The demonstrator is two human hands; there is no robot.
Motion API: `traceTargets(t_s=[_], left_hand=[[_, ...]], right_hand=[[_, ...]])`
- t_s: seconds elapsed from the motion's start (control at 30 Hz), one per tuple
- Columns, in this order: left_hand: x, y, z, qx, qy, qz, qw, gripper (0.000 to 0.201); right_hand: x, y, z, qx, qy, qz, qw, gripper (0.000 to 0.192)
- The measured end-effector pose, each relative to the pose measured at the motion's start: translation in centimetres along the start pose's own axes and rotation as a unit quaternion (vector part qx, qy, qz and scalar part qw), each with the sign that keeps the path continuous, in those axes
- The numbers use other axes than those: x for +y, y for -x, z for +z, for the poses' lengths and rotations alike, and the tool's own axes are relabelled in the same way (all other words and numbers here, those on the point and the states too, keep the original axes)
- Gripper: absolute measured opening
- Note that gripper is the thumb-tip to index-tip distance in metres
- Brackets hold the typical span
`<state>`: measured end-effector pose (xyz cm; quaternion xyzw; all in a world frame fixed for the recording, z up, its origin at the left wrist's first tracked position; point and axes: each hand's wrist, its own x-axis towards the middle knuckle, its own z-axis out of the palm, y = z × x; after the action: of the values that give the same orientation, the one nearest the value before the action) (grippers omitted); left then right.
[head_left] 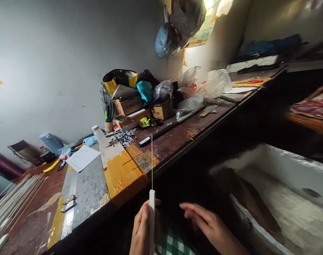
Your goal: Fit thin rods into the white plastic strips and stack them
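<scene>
Only one view is given, taken from the head and tilted sideways. It is aimed forward and down over the bench, which runs off toward the wall. The hands are caught very near at the lower edge, while the far clutter is seen smaller.

Pretty cluttered wooden workbench running diagonally across the frame. Center top there's a pile of cardboard boxes with plastic bags heaped to their right. A cup of pens sits left of the boxes, with a small white bottle just below it. Lower left: a metal ruler, a sheet of paper, and a bundle of thin white rods at the far edge. A blue bag hangs on the wall up top.
</scene>
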<state>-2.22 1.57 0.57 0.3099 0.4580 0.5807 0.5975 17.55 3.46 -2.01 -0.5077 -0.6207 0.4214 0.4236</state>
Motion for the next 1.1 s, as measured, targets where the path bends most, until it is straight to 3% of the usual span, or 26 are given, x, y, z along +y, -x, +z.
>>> traceTargets(t_s=[0.13,0.23,0.3,0.4,0.6,0.83,1.1], left_hand=[[-1.2,0.7,-0.6,-0.028,-0.100,-0.010,0.994,0.054],[-1.9,0.7,-1.0,-0.050,-0.146,-0.007,0.988,0.055],[-2.1,0.7,-1.2,-0.045,-0.166,0.000,0.985,0.053],[-2.4,1.1,-1.3,0.008,-0.182,0.037,0.982,0.047],[-2.9,2.2,-0.9,0.110,-0.210,0.179,0.955,0.037],[-4.1,2.2,-1.0,0.140,-0.201,0.262,0.933,0.020],[-4.0,1.7,-1.7,0.124,-0.227,0.279,0.925,0.021]], right_hand=[[-4.9,-3.0,0.0,-0.054,-0.156,-0.032,0.986,0.036],[-6.2,-4.0,1.2,-0.076,-0.237,-0.046,0.968,0.031],[-6.2,-4.1,1.9,-0.066,-0.266,-0.046,0.961,0.024],[-6.1,-4.0,2.2,-0.027,-0.284,-0.037,0.958,0.021],[-6.2,-3.9,1.6,0.017,-0.263,-0.030,0.964,0.022],[-5.7,-3.8,2.1,-0.012,-0.258,-0.008,0.966,0.027],[-4.4,-3.3,2.8,-0.013,-0.265,0.000,0.964,0.023]])
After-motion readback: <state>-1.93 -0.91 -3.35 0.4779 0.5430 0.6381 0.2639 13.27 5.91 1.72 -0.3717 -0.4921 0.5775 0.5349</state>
